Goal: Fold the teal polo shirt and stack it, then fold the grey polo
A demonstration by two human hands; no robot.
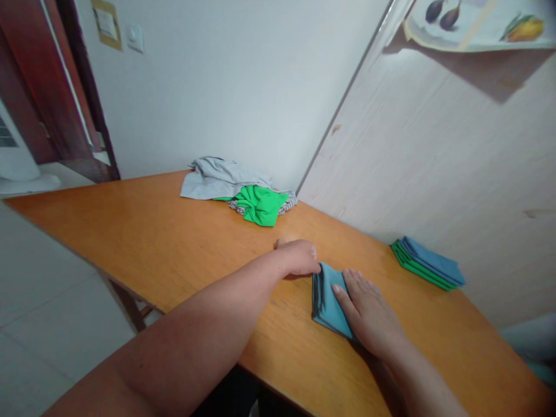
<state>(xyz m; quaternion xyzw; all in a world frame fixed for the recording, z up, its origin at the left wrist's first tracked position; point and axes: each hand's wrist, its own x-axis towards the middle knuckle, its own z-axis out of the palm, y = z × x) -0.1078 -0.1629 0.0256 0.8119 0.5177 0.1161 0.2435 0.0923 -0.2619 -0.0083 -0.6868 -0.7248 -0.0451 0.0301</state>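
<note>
A folded blue cloth [330, 298], its layers showing along the left edge, lies on the wooden table in front of me. My right hand [367, 310] rests flat on top of it, fingers stretched out and together, thumb apart. At the cloth's far left corner is my left hand [299, 257], its fingers curled in and closed at the edge; the fingertips are partly hidden. Farther right, against the wall panel, sits a stack of folded blue and green cloths [430, 265].
A loose heap holds a grey cloth [226, 176], a bright green cloth [263, 205] and a striped piece, near the back wall. The wooden table [117, 223] narrows to a corner at the left, above a tiled floor [39, 313]. A fruit-printed sheet [482, 26] hangs upper right.
</note>
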